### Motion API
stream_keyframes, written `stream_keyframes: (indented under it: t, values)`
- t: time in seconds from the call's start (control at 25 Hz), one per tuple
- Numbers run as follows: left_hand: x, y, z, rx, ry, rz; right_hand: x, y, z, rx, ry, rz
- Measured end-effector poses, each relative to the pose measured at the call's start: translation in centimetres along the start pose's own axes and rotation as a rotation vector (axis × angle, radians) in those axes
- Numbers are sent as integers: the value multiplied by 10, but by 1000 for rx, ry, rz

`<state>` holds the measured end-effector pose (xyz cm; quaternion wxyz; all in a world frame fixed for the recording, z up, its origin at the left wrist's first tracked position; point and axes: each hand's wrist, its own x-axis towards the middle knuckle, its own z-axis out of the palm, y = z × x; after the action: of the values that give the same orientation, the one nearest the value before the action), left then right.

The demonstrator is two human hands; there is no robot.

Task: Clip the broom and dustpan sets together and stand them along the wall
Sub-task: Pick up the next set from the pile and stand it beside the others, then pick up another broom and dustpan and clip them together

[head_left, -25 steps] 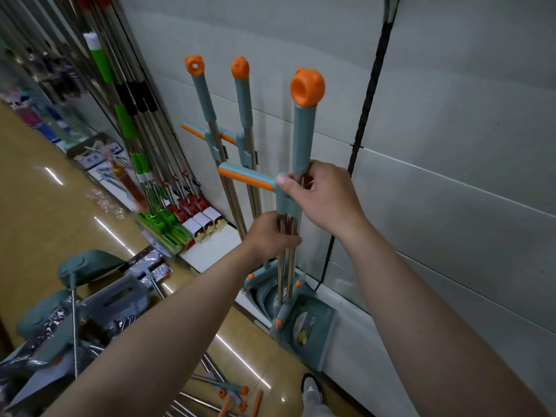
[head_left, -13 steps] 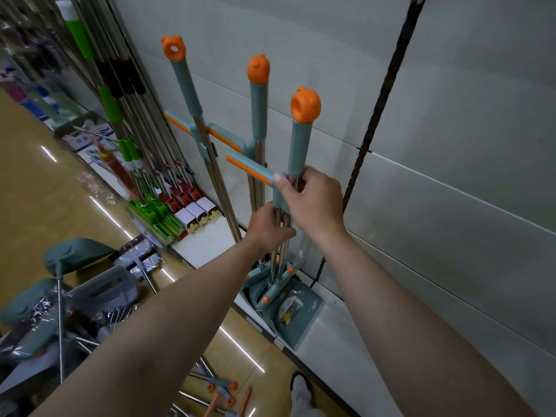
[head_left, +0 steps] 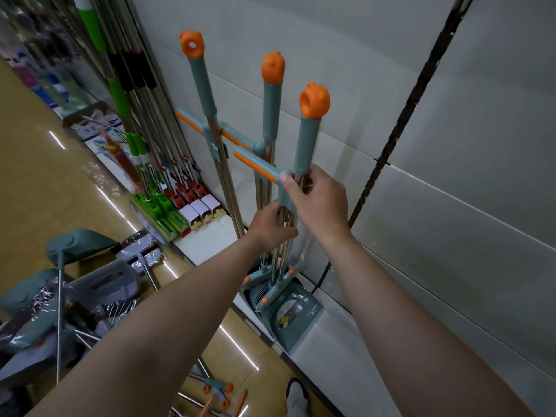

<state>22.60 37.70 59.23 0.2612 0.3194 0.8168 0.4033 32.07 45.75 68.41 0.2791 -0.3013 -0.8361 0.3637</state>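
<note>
A teal broom and dustpan set (head_left: 307,139) with an orange cap stands upright against the tiled wall (head_left: 436,145). My right hand (head_left: 316,203) grips its teal clip just below the grip sleeve. My left hand (head_left: 272,225) is closed around the two metal poles a little lower. The set's teal dustpan (head_left: 288,311) rests on the white ledge (head_left: 319,353) at the wall's foot. Two more sets, one (head_left: 272,94) just behind and one (head_left: 201,82) further left, lean on the wall, each with an orange-striped side handle.
Green and red mops (head_left: 150,164) lean on the wall to the left. Loose teal broom heads and wrapped dustpans (head_left: 69,293) lie on the tan floor at lower left. Spare poles (head_left: 216,389) lie near my shoe (head_left: 296,395). A dark rod (head_left: 400,124) runs diagonally up the wall.
The held set has moved down and in toward the wall beside the other two sets. Both hands kept their grip; the view shifted closer.
</note>
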Motion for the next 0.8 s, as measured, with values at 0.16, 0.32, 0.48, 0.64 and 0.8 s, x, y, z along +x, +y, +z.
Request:
stream_keyframes:
  t: [0.16, 0.32, 0.48, 0.64, 0.8]
  values:
    - [-11, -4, -7, 33, -11, 40, -20, 19, 14, 76, -105, 87]
    - [-27, -9, -16, -8, 41, 57, -38, 50, 32, 102, -248, 154]
    - [-45, -23, -29, -14, 87, -29, -49, 69, 51, 76, -320, 229]
    - [-87, -47, -44, -63, 173, -142, -75, 76, 81, 83, -388, 378]
    - [-148, -91, -61, -131, 296, -280, -111, 68, 115, 201, -543, 655]
